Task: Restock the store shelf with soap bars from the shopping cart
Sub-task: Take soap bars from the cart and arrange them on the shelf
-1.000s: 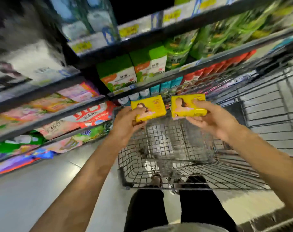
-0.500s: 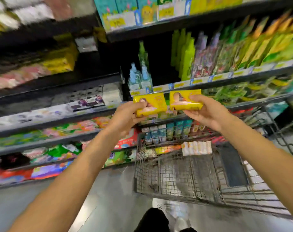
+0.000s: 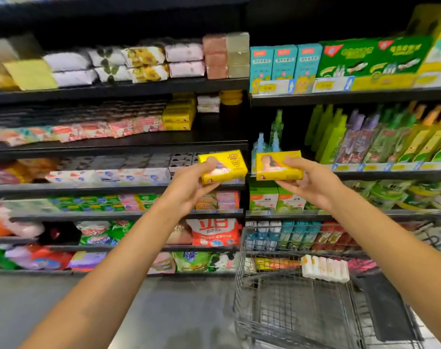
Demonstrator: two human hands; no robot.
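Observation:
My left hand [image 3: 189, 187] grips a yellow soap bar [image 3: 225, 167], thumb on its face. A second yellow soap bar [image 3: 280, 165] is held the same way by my right hand [image 3: 312, 185]. Both bars are raised side by side in front of the dark store shelf [image 3: 118, 144]. Higher up on that shelf, a stack of matching yellow soap bars [image 3: 178, 117] stands with bare board to its right. The wire shopping cart [image 3: 290, 303] sits low at the right, below my right arm.
Shelves left of the upright hold rows of wrapped soaps and detergent bags. On the right are green bottles [image 3: 332, 134], teal boxes [image 3: 285, 64] and coil boxes. A pale multi-pack [image 3: 325, 269] rests at the cart's far rim. Grey floor [image 3: 164, 311] lies below.
Both hands have lifted the two yellow bars from over the cart up to shelf height. My view has swung up from the cart to the shelves.

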